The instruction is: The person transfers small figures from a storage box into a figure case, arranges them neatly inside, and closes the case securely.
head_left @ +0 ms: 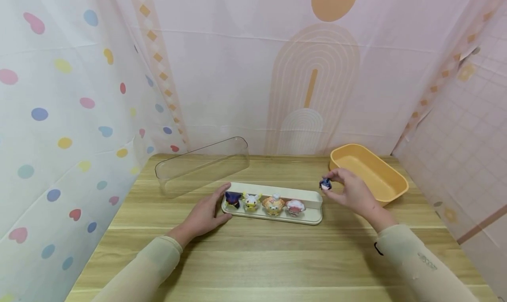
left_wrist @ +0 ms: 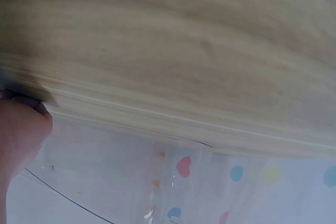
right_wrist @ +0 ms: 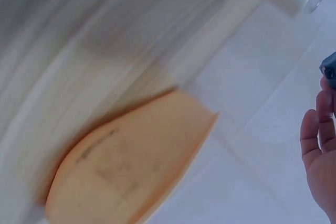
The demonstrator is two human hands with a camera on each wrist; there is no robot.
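Note:
A long cream display tray with a raised back step lies on the table. Standing on it in a row are several small figurines: a dark purple one, a white and yellow one, an orange one and a pink and white one. My left hand holds the tray's left end between thumb and fingers. Just above the tray's right end, my right hand pinches a small dark blue figurine with a white underside; part of it also shows in the right wrist view.
Behind my left hand, a clear plastic cover stands at the back left. A yellow-orange bin sits at the back right, partly behind my right hand. Patterned curtains enclose the wooden table.

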